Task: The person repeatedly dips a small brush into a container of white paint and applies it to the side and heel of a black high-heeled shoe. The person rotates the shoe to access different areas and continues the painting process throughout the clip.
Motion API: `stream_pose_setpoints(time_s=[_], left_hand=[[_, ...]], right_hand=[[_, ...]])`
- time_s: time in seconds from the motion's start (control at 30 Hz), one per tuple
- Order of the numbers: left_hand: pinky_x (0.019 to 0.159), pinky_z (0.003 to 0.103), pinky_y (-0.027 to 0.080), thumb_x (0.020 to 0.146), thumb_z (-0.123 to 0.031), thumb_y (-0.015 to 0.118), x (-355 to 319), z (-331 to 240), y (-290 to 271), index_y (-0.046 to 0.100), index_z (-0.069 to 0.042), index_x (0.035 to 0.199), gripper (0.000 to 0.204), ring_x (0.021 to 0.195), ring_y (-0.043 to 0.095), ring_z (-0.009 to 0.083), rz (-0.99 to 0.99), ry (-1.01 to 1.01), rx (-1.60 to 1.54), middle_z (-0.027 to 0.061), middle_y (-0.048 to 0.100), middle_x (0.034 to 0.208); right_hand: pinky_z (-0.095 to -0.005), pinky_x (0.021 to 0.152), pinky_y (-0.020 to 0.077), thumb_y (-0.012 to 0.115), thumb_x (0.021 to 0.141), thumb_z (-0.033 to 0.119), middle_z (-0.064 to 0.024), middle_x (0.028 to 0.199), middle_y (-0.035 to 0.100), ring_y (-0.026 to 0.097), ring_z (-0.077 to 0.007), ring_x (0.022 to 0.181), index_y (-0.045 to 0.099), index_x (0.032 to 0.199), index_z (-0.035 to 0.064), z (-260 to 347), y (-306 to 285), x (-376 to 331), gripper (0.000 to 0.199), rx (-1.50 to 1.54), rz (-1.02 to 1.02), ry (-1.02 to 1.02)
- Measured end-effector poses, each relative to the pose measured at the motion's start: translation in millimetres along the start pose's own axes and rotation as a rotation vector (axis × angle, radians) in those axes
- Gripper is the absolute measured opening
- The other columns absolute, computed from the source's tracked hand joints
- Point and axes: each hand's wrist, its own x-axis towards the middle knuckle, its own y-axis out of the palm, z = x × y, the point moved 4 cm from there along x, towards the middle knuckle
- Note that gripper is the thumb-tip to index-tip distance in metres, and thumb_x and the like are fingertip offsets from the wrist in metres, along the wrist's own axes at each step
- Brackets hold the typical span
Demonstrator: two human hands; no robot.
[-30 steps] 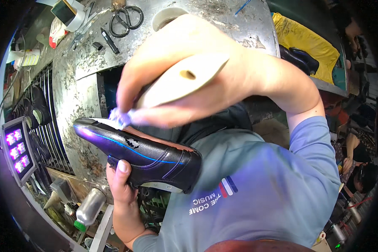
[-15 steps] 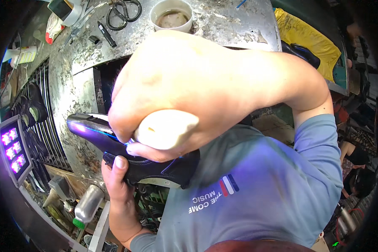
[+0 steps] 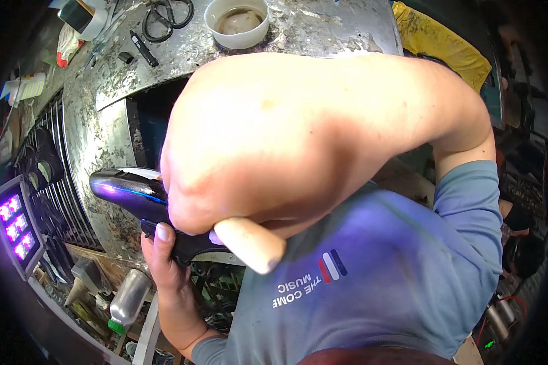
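A black shoe (image 3: pixel 125 187) lies tilted in front of me, its toe pointing left and a pale strip showing along the upper edge. My left hand (image 3: pixel 163 255) grips it from below, thumb up against the side. Over the shoe's rear half, my right hand (image 3: pixel 225 143) is closed round a tool with a pale, rounded handle (image 3: pixel 249 244). The handle's butt sticks out below my fist towards my shirt. The tool's working end is hidden behind the hand, as is much of the shoe.
On the worn metal bench (image 3: pixel 298 36) are a white bowl of cloudy liquid (image 3: pixel 238 24), black scissors (image 3: pixel 166 19) and a black pen (image 3: pixel 144 48). A lit lamp panel (image 3: pixel 17 225) stands at left, near more shoes on a rack (image 3: pixel 45 158). A green-capped bottle (image 3: pixel 129 298) is lower left.
My right hand has rolled over and spread across more of the shoe, and the handle's butt has swung down. My left hand keeps its hold on the shoe.
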Motion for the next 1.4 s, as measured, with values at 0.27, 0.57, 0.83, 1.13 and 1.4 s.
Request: stream_pose_setpoints(time_s=[0.27, 0.57, 0.83, 1.13, 1.4], left_hand=[[0.105, 0.043, 0.046, 0.100, -0.018, 0.055, -3, 12, -11, 0.056, 0.002, 0.132, 0.038, 0.119, 0.061, 0.0271, -0.033, -0.030, -0.182, 0.0139, 0.062, 0.130], [0.109, 0.044, 0.042, 0.104, -0.030, 0.050, -4, 24, -18, 0.055, 0.000, 0.136, 0.044, 0.124, 0.057, 0.0283, 0.016, -0.035, -0.309, 0.0139, 0.061, 0.134], [0.111, 0.046, 0.040, 0.102, -0.034, 0.053, 0, 34, -19, 0.052, 0.000, 0.139, 0.049, 0.130, 0.052, 0.0302, -0.091, -0.032, -0.445, 0.0150, 0.056, 0.140], [0.113, 0.047, 0.040, 0.103, -0.053, 0.047, 8, 54, -21, 0.037, -0.002, 0.151, 0.071, 0.133, 0.051, 0.0299, -0.089, -0.029, -0.548, 0.0159, 0.050, 0.148], [0.109, 0.048, 0.042, 0.102, -0.054, 0.043, 18, 64, 8, 0.038, -0.004, 0.151, 0.070, 0.135, 0.049, 0.0317, -0.061, -0.110, -0.789, 0.0153, 0.048, 0.149]], right_hand=[[-0.0429, 0.069, 0.0551, 0.076, 0.071, 0.022, -0.0117, 0.073, 0.066, 0.067, -0.0340, 0.072, 0.070, 0.079, 0.0051, -2, -1, -7, 0.020, 0.025, 0.025, 0.028], [-0.0419, 0.070, 0.0555, 0.076, 0.073, 0.023, -0.0118, 0.074, 0.067, 0.067, -0.0334, 0.073, 0.070, 0.081, 0.0057, 1, -10, -13, 0.020, 0.005, -0.002, 0.068], [-0.0409, 0.070, 0.0558, 0.075, 0.074, 0.024, -0.0120, 0.076, 0.068, 0.068, -0.0328, 0.073, 0.071, 0.082, 0.0062, 11, -9, -17, 0.020, 0.013, -0.010, 0.075], [-0.0399, 0.071, 0.0562, 0.075, 0.076, 0.024, -0.0121, 0.077, 0.069, 0.069, -0.0322, 0.074, 0.072, 0.084, 0.0067, 14, -15, -25, 0.020, -0.013, -0.009, 0.101], [-0.0389, 0.071, 0.0565, 0.075, 0.078, 0.025, -0.0122, 0.078, 0.070, 0.069, -0.0316, 0.075, 0.072, 0.086, 0.0072, 16, -16, -23, 0.020, -0.047, -0.015, 0.124]])
